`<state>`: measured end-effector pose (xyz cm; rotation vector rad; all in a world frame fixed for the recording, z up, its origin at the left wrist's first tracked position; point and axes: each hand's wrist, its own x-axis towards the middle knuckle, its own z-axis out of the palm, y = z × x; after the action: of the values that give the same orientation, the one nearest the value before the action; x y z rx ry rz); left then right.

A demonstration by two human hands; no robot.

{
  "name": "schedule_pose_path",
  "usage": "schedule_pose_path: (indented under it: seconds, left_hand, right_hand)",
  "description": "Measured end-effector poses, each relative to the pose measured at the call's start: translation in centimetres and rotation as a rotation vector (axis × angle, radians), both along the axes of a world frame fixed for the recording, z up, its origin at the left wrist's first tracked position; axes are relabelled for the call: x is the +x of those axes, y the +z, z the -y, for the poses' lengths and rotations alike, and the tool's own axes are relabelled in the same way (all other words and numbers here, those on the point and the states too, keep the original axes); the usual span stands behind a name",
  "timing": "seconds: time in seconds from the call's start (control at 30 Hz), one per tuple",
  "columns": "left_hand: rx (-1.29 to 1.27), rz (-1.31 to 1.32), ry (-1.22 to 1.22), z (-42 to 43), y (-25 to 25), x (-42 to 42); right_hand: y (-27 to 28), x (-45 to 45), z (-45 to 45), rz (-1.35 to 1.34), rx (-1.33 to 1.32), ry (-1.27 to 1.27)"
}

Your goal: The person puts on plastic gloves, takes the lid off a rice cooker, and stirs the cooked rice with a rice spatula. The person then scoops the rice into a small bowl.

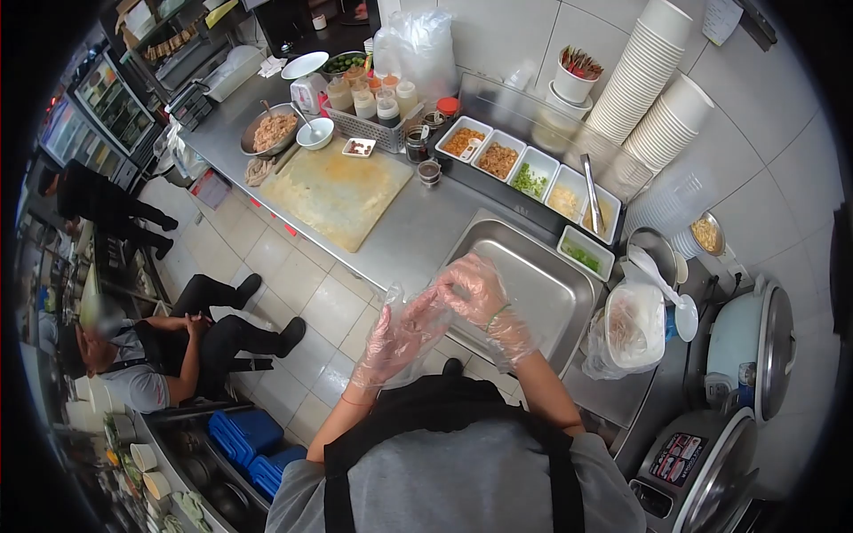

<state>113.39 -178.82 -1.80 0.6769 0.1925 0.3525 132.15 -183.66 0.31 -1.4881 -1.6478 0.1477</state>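
Observation:
Both of my hands wear clear, loose plastic gloves and meet in front of my apron, beside the near left corner of a steel tray (555, 324). My left hand (404, 333) has its thumb apart and its fingers stretched toward the right. My right hand (480, 293) is curled, its fingertips pinching at the finger end of the left hand's plastic glove (425, 313). The overlapping film partly hides the fingertips. A small white tub of chopped greens (585, 253) stands at the steel tray's far right corner.
A stained cutting board (342, 195) lies left on the steel counter, near a bowl of raw meat (271, 131). Topping tubs (530, 173) with tongs (593, 195) line the back. Stacked bowls (635, 80) and rice cookers (702, 471) are right. A seated person (169, 355) is left.

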Motion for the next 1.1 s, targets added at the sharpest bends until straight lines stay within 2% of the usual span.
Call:
schedule_pose_path:
  seconds: [0.2,0.3,0.47,0.5,0.57,0.6,0.63,0.67,0.7,0.73,0.77,0.83,0.9,1.0,1.1]
  left_hand:
    - [-0.004,0.008,-0.046,0.4,-0.2,-0.2]
    - [-0.057,0.072,-0.098,-0.4,0.0,-0.6]
    - [-0.107,0.108,-0.133,-4.7,-1.1,-1.8]
    - [-0.024,0.090,-0.158,-6.3,-1.5,-2.4]
    - [0.149,0.064,-0.214,-11.2,-2.8,-4.0]
    - [0.144,-0.027,-0.142,-14.2,-4.7,-4.9]
    - [0.248,-0.049,-0.153,-16.9,-2.9,-4.7]
    - [0.433,-0.272,-0.073,-19.8,-2.4,-4.2]
    - [0.647,-0.406,0.054,-22.8,-3.0,-3.1]
    - [0.739,-0.500,0.227,-25.1,-2.6,-1.2]
    - [0.860,-0.564,0.353,-28.7,-4.2,0.7]
    - [1.312,-0.578,0.720,-35.0,-7.6,5.2]
    - [1.613,-0.784,0.919,-39.6,-9.8,9.2]
    - [1.501,-1.052,0.855,-41.8,-11.5,13.3]
    - [1.508,-1.175,0.760,-42.2,-11.5,14.4]
  right_hand:
    - [-1.4,-0.3,-0.2,0.184,0.131,-0.156]
    - [-1.5,1.1,-0.6,0.264,0.186,-0.367]
    - [0.5,4.0,0.3,0.178,0.251,-0.619]
    - [0.7,4.5,0.8,0.146,0.256,-0.667]
    - [2.3,4.5,2.1,-0.110,0.244,-0.665]
    - [3.3,4.1,2.5,-0.114,0.257,-0.697]
    - [4.1,3.7,2.8,-0.118,0.268,-0.730]
    - [4.1,3.4,2.9,-0.147,0.276,-0.745]
    - [4.1,3.1,3.1,-0.176,0.278,-0.757]
    - [4.1,2.7,3.1,-0.206,0.277,-0.769]
    - [4.3,2.1,2.9,-0.167,0.267,-0.778]
    - [4.9,1.0,2.4,-0.091,0.248,-0.799]
    - [5.3,-0.1,2.0,-0.069,0.231,-0.846]
    - [6.0,-1.4,1.9,-0.062,0.203,-0.938]
    - [6.5,-2.7,2.0,-0.063,0.224,-1.038]
